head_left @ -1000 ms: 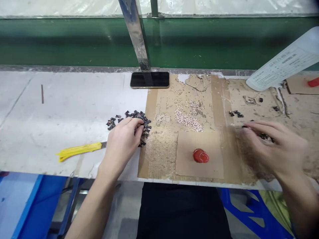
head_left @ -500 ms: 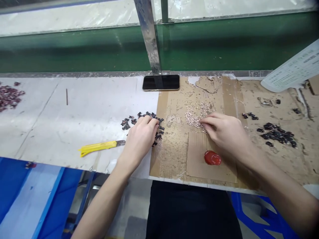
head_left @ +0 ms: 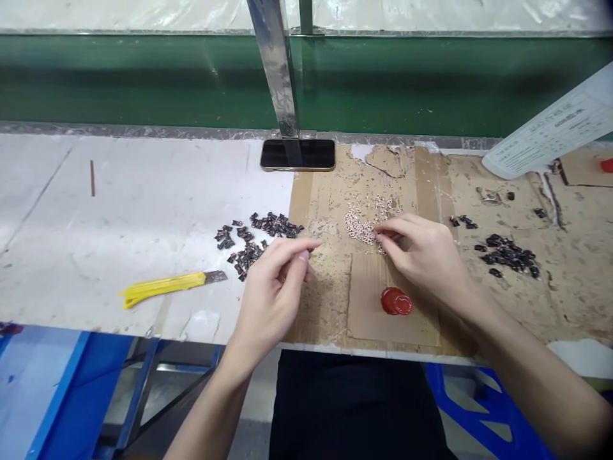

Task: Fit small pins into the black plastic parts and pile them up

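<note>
My left hand [head_left: 276,291] is raised at the right edge of a pile of small black pieces [head_left: 246,255], thumb and fingertips pinched round something dark, too small to make out. Beside a scatter of tiny pale pieces [head_left: 360,229], my right hand [head_left: 421,252] has thumb and fingers brought together; whatever is between them is hidden. A red glossy blob [head_left: 396,301] lies on a cardboard square [head_left: 368,322] below my right hand. The yellow cutter [head_left: 165,287] rests left of the black pile, its blade towards the pile.
A phone [head_left: 297,155] lies at the foot of a metal post [head_left: 278,70]. Another black pile [head_left: 510,254] sits on the cardboard at right, below a pale printed container [head_left: 550,131]. A thin brown strip [head_left: 92,178] lies at far left.
My left hand has come off the black pile, moved slightly right and turned, showing its thumb side. My right hand stays by the pale pieces. The whole view has shifted slightly.
</note>
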{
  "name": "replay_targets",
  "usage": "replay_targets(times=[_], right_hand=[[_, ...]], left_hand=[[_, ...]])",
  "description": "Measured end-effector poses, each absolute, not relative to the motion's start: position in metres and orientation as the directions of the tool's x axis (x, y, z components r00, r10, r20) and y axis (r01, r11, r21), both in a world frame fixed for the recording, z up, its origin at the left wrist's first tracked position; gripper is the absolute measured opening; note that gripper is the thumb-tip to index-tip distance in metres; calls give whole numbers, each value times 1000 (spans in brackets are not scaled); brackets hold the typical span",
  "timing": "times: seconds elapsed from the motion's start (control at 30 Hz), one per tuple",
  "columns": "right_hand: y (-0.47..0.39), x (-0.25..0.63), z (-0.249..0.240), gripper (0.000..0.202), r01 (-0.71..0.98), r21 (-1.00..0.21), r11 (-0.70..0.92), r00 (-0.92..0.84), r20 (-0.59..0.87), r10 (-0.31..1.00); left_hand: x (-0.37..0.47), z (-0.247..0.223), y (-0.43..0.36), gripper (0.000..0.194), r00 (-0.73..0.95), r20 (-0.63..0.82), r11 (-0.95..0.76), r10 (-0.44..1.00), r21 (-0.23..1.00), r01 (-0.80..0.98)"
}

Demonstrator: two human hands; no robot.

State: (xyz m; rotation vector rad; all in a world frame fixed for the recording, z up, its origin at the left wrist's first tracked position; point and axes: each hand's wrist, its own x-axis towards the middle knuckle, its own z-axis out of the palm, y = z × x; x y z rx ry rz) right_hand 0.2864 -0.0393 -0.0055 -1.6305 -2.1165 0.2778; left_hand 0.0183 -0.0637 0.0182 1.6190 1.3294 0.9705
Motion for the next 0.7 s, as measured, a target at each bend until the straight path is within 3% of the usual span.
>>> replay_targets(times=[0.23,0.37,0.5,0.57,0.63,0.7], right_hand=[[-39,285,-5,19,836,-490,247,-161,212,964],[-41,282,-2,16,784,-589,199,-70,234,970],[-49,285,5,7,687,-715,132,52,230,972],[-56,290,10,13,545,-834,81,115,170,979],[-67,296,15,23,299,-954,10,134,52,990],[-78,300,20,30,73,-995,-60,91,-54,994]], left_hand=[[33,20,-73,18,133,40,-69,990,973,222],[39,21,-77,15,115,19,-42,993,977,208],[51,23,-78,16,128,102,-129,986,966,224],[60,26,-79,16,138,175,-204,975,951,234],[71,28,-80,15,145,257,-284,956,933,222],[81,30,-81,13,156,351,-376,923,909,181]])
